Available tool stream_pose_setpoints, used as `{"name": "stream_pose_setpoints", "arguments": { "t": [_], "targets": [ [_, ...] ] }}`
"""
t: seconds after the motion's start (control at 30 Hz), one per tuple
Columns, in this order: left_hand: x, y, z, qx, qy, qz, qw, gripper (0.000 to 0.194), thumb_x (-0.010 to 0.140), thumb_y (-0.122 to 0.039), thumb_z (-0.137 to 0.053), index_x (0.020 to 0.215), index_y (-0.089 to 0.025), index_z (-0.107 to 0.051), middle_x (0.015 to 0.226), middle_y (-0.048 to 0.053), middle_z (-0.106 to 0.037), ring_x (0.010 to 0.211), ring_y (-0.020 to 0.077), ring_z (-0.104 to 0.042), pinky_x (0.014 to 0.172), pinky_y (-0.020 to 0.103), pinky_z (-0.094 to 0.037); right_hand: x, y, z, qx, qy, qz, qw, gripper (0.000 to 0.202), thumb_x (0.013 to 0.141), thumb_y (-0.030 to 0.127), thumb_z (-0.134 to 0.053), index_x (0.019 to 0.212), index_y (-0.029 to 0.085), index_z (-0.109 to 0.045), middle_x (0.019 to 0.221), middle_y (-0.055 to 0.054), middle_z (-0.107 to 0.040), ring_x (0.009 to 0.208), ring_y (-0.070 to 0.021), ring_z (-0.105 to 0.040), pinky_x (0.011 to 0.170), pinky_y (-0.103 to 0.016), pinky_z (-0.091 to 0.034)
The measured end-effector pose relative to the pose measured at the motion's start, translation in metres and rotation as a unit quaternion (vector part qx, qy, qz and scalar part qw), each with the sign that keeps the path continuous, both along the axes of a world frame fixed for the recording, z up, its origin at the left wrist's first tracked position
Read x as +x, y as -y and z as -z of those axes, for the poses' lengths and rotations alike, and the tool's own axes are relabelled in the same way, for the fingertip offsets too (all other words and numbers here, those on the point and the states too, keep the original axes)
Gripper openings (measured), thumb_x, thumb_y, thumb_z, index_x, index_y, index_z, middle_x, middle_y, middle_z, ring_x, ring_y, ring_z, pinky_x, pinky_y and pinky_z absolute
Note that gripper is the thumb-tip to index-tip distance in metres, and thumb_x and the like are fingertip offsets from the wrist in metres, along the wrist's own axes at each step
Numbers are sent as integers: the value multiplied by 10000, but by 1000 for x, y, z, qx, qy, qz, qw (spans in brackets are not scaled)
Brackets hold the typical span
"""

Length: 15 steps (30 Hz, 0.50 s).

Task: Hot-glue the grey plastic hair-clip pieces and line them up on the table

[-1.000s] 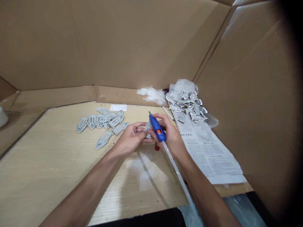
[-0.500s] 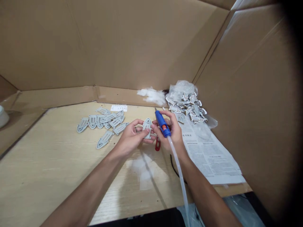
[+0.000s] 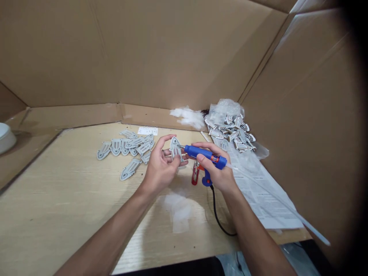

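Observation:
Near the middle of the table, my left hand [image 3: 162,165] holds a grey pointed piece [image 3: 175,149] upright between thumb and fingers. My right hand [image 3: 215,168] is wrapped round a blue glue gun [image 3: 201,153], its metal nozzle at the right edge of the piece. A long translucent glue stick [image 3: 270,193] sticks out of the gun's back, and a black cord [image 3: 216,214] hangs from its handle. A red-handled tool [image 3: 195,174] lies beneath the gun, partly hidden.
Several grey pieces [image 3: 130,169] lie spread on the table [image 3: 71,199] at left. More pieces [image 3: 243,140] are heaped beside plastic wrap on newspaper [image 3: 267,203] at right. White fluff [image 3: 189,117] lies at the back; cardboard walls [image 3: 172,50] enclose the table; a white container [image 3: 6,138] stands far left.
The glue gun has turned from pointing away to pointing left, its nozzle now at the piece. The glue stick has swung to the right. The held piece has risen slightly.

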<state>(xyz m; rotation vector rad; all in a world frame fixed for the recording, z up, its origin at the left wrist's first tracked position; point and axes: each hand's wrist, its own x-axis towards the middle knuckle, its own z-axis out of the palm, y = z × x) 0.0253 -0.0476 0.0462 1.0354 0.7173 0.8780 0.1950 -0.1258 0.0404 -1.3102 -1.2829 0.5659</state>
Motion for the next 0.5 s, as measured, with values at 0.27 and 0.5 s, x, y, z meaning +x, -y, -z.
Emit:
{"name": "stream_pose_setpoints", "arguments": {
  "t": [0.27,0.5],
  "targets": [
    [1,2,-1,18,-8,-5,1000,677,816,-172,-723,1430,-264,-453,832,-11,-681,766,107,-749,816,315,-722,-2,0,-3,-6,27,5,1000,310,941,479,-777,1189,294,-798,1261,-55,-749,1085,-238,-742,804,-324,-647],
    [0,2,1,32,-11,-4,999,683,812,-210,-743,1432,-276,-464,806,-36,-644,681,53,-680,744,243,-698,-3,1,-3,-3,17,4,1000,315,942,470,-777,1198,288,-796,1293,-60,-744,1139,-251,-735,884,-352,-649]
  ]
}}
